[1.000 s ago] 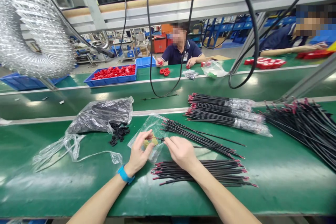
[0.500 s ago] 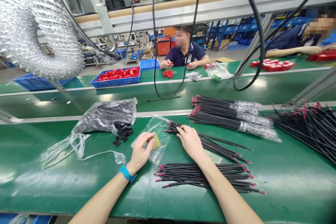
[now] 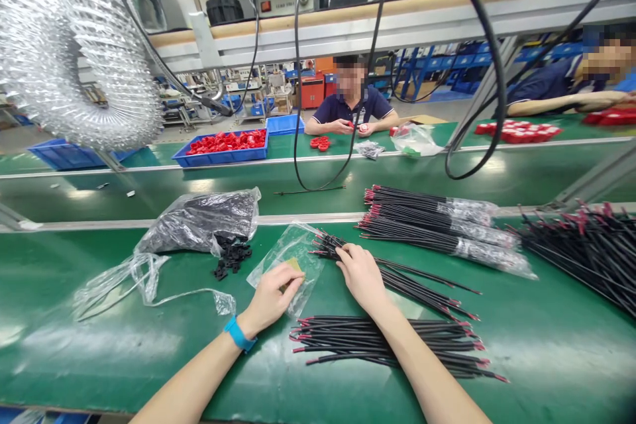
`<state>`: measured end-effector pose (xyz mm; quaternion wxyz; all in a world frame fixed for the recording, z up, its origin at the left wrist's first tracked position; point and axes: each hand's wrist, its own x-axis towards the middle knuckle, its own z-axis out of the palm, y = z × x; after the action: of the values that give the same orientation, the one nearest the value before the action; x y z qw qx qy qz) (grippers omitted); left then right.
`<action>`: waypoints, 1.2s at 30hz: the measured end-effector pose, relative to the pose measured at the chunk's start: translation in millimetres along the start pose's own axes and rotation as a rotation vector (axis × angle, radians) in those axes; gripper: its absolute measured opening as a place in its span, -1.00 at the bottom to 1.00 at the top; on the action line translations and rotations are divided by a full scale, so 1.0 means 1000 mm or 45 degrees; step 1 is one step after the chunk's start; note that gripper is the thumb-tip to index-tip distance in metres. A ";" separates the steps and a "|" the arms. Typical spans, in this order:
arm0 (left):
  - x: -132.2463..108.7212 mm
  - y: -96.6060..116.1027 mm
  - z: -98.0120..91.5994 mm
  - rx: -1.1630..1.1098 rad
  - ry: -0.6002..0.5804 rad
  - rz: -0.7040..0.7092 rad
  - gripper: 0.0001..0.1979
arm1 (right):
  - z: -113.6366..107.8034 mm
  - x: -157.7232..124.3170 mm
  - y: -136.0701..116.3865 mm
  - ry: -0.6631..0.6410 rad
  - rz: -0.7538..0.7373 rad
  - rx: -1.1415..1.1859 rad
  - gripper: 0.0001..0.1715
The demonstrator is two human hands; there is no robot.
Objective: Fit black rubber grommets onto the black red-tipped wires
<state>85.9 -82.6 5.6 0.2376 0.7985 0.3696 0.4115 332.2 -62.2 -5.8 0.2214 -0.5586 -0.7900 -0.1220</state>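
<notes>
My left hand [image 3: 271, 297] lies on a small clear bag [image 3: 291, 248] on the green bench, its fingers curled over a yellowish piece [image 3: 297, 265] at the bag. My right hand [image 3: 361, 273] reaches to the ends of a fan of loose black wires with red tips [image 3: 422, 286], fingertips pressed together on one wire end. A second bundle of black wires [image 3: 427, 344] lies nearer me, under my right forearm.
A plastic bag of black parts [image 3: 199, 217] with spilled black pieces [image 3: 231, 255] lies left, beside an empty bag [image 3: 124, 278]. Bagged wire bundles [image 3: 447, 222] and a wire pile [image 3: 586, 245] lie right. Cables [image 3: 298, 112] hang overhead. A person [image 3: 352, 106] sits across, near a blue tray [image 3: 223, 156].
My right hand moved from beside the left hand up to the loose wires' ends. My left hand lowered onto the clear bag. The camera tilted slightly.
</notes>
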 end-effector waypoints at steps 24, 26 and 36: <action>-0.009 0.017 0.006 0.266 -0.463 0.267 -0.76 | -0.017 -0.001 -0.012 0.052 0.118 0.001 -0.73; -0.010 0.023 0.008 0.306 -0.559 0.296 -0.73 | -0.023 -0.001 -0.019 0.065 0.112 0.001 -0.77; -0.013 0.026 0.012 0.401 -0.670 0.291 -0.80 | -0.045 -0.019 -0.058 -0.574 -0.088 0.478 -0.78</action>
<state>101.0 -109.3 10.5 0.1509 0.9407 0.2625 0.1528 293.3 -117.7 27.8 0.1354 -0.4937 -0.8466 0.1459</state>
